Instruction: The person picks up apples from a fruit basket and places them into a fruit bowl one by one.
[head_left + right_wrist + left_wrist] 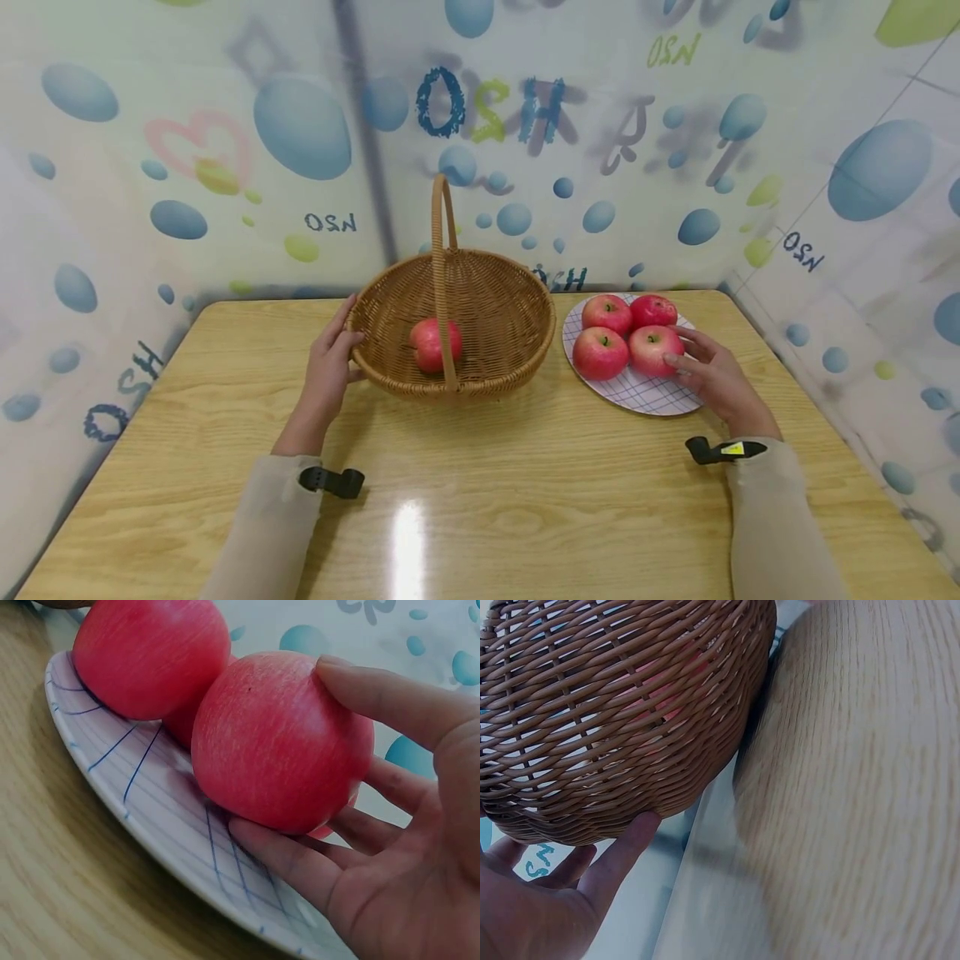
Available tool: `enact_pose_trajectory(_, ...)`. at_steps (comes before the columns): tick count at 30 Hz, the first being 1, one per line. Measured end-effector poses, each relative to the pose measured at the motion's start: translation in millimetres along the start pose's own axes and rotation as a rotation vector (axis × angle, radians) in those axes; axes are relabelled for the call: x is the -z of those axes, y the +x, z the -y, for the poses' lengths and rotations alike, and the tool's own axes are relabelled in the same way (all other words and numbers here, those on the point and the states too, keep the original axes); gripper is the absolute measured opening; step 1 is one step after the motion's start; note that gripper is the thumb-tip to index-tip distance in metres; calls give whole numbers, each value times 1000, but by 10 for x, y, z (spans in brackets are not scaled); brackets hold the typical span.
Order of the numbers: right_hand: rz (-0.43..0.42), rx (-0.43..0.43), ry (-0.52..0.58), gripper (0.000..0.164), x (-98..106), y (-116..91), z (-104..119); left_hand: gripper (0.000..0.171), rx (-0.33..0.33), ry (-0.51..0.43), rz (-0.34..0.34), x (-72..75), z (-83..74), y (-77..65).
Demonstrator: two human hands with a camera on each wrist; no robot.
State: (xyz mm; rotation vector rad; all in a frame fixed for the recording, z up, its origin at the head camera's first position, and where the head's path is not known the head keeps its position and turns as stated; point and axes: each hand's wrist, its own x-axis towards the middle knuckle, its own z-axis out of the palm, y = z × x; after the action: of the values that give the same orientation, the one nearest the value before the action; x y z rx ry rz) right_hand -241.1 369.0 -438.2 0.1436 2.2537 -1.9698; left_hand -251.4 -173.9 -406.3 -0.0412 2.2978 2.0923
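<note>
A brown wicker basket (495,367) with a tall arched handle stands at the back middle of the wooden table, a red apple (426,346) inside it. My left hand (327,358) holds the basket's left rim, its thumb over the edge; in the left wrist view, fingers (619,855) touch the outer weave. At the right, a white plate (652,400) with blue lines bears several red apples. My right hand (720,379) grips the front right apple (277,746), thumb on its upper side and fingers around its side and underneath. This apple is at the plate, close to its neighbours.
Pale walls with blue and green spots and lettering (442,104) close off the back and sides. The wooden table (510,492) extends in front of the basket and plate. Another apple (154,656) sits beside the gripped one.
</note>
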Motion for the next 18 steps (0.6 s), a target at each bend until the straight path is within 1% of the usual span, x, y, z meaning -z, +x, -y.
enact_pose_trajectory(7, 18, -16, -4, 71, -10, -4, -11, 60, 0, -9, 3, -3, 7, 2)
enact_pose_trajectory(10, 12, -15, -56, 71, -6, 7, -6, 61, -3, -14, 4, -6, 7, 10)
enact_pose_trajectory(18, 16, -15, -200, 76, -12, 22, 24, 61, -2, -18, 1, -4, -2, 8)
